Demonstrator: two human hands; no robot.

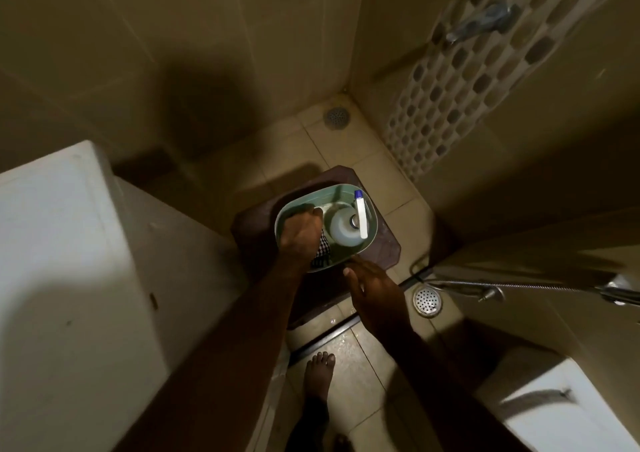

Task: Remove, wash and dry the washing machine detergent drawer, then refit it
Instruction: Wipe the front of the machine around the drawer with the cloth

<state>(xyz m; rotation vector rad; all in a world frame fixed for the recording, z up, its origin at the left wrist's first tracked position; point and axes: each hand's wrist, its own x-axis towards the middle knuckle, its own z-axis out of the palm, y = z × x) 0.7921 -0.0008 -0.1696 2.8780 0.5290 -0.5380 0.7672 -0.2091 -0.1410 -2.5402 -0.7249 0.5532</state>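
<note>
A pale green plastic basket point(370, 206) sits on a dark brown stool point(384, 251) on the tiled floor. Inside it stand a white round jug point(341, 230) and a white tube with a blue cap point(362, 214), and a checkered cloth point(320, 252) lies at its near left. My left hand point(300, 234) reaches into the basket with its fingers curled downward over the cloth; what they grip is hidden. My right hand point(372, 287) hovers with straight fingers just in front of the basket's near rim. The detergent drawer is not clearly visible.
The white washing machine point(59, 261) fills the left side. Floor drains lie in the far corner point(336, 116) and beside the stool point(427, 300). A metal spray hose point(502, 285) runs in from the right. A white fixture point(561, 403) sits bottom right. My bare foot point(317, 377) stands on wet tiles.
</note>
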